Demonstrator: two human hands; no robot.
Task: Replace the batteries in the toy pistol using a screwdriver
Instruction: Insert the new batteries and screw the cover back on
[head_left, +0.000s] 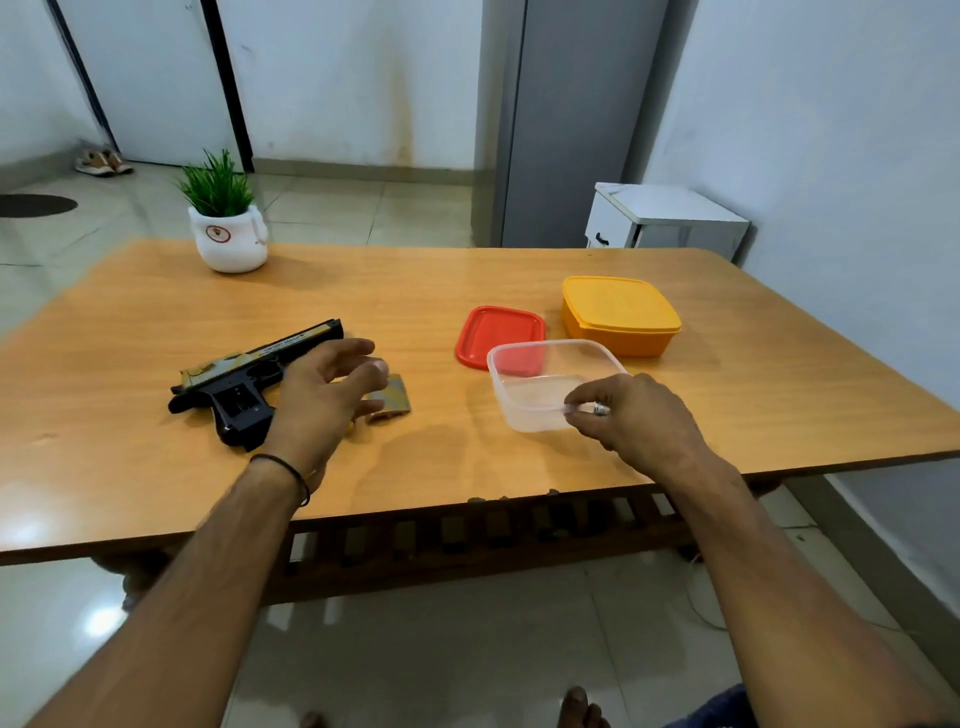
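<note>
Fingers of my right hand (631, 415) are pinched around a small silvery cylinder (601, 409), maybe a battery but I can't tell, right at the near rim of the clear square plastic tub (524, 395). My left hand (324, 387) hangs loose and spread, gripping nothing. Just left of it, partly under the palm, lies the black-and-gold toy pistol (244, 382) on the wooden table (156, 322), with a small gold-patterned cover piece (392, 397) beside its fingertips.

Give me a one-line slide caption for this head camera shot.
Toy pistol lies opened on the table; left hand hovers over it, right hand holds a battery at the clear tub.
</note>
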